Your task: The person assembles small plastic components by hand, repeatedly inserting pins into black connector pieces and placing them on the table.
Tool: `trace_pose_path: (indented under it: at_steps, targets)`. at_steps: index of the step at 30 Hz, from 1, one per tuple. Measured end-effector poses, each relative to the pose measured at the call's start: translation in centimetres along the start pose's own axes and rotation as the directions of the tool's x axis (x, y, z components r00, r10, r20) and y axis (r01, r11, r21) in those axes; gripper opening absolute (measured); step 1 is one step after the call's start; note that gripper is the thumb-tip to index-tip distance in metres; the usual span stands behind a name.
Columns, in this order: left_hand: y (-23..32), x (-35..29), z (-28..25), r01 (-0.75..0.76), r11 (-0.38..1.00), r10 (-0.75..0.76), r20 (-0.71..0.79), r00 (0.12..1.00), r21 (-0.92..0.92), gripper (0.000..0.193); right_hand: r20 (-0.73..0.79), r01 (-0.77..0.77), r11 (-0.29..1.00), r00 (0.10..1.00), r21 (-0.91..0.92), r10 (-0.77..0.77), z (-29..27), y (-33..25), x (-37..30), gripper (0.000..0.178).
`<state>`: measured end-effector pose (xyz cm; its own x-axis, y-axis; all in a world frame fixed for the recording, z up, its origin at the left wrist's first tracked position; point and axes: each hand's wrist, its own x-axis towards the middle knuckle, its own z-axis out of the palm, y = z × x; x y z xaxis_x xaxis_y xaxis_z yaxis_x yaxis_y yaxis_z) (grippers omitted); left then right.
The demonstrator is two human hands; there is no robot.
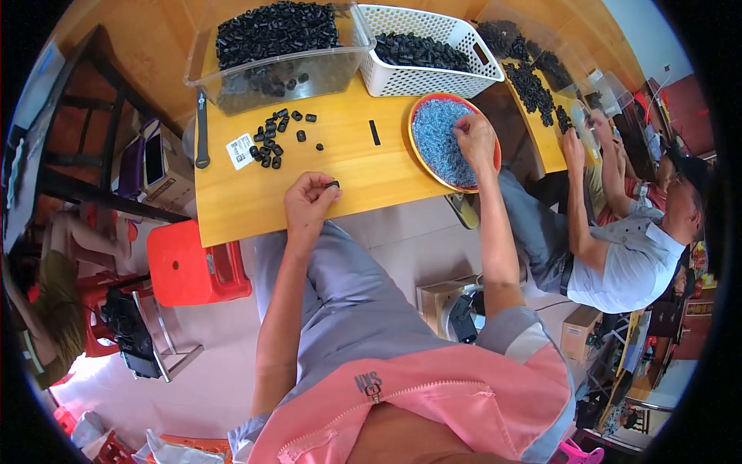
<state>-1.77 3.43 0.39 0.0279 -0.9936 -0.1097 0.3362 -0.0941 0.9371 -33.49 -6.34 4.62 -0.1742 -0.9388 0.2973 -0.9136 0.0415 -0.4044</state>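
Note:
Close to the table's front edge, my left hand pinches a small black cylindrical part between thumb and fingertips. My right hand is over a round red-and-yellow tray heaped with tiny clear-blue pieces. Its fingertips are drawn together at the pile; whatever they may hold is too small to make out. Loose black cylindrical parts lie scattered on the table beyond my left hand, some beside a white printed label.
A clear plastic bin and a white perforated basket, both with many black parts, stand at the table's back. A black strip lies mid-table. A red stool is at left. A co-worker handles black parts at right.

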Motion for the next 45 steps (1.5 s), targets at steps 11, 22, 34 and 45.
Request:
trace_pose_path:
  at_steps: [11,22,34,45]
  targets:
    - [0.0,-0.1,0.0,0.002,1.0,-0.002,-0.005,1.0,0.013,0.011,0.004,-0.027,0.951,1.0,0.308,0.027,-0.4,-0.2,-0.1,0.007]
    - [-0.5,-0.1,-0.2,-0.011,1.0,0.01,0.01,1.0,0.009,0.011,0.172,-0.184,0.883,0.978,0.433,0.119,-0.1,0.0,0.1,0.015]
    - [-0.1,-0.1,-0.1,-0.015,1.0,0.015,0.006,1.0,0.016,0.011,0.163,-0.179,0.682,0.983,0.709,0.088,-0.6,0.8,-0.4,0.022]
    - [-0.2,-0.2,-0.1,-0.018,1.0,0.018,-0.001,1.0,-0.009,0.011,-0.053,0.087,0.731,0.996,0.677,-0.069,-0.7,-8.4,-2.9,0.019]
